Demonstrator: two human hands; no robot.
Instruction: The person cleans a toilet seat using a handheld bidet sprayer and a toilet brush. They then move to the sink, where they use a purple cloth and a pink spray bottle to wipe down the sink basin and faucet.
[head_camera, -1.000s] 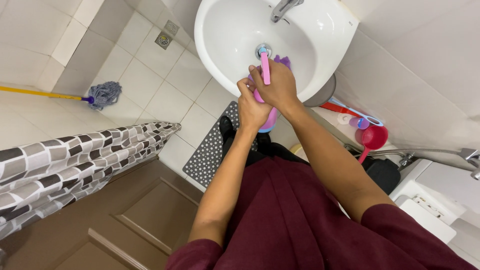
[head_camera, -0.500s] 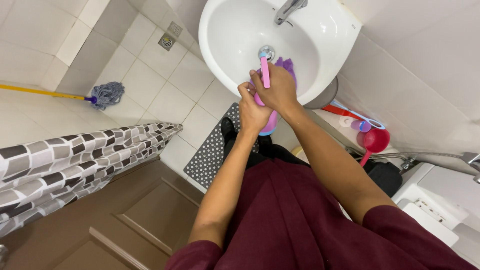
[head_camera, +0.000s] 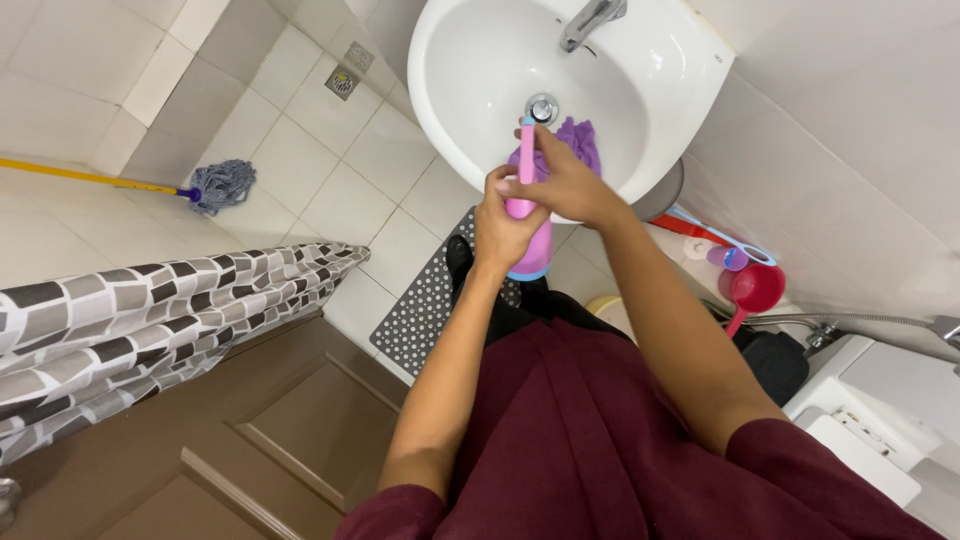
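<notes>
Seen from above, a person in a dark red top stands at a white sink in a tiled bathroom. The left hand is closed around the body of a pink bottle with a blue base, held upright at the sink's front rim. The right hand is curled over the bottle's top, its fingers wrapped about a slim pink handle that rises toward the drain. A purple cloth lies in the basin just behind the right hand, touching it.

Compared with a second ago, the hands and bottle sit a little lower and nearer the front rim, and the pink handle now points almost straight up at the drain. Both grips look unchanged, so the work on the bottle seems to be going on rather than finishing.

On the floor are a dotted grey mat, a mop with a yellow pole, a red scoop and a patterned shower curtain.
</notes>
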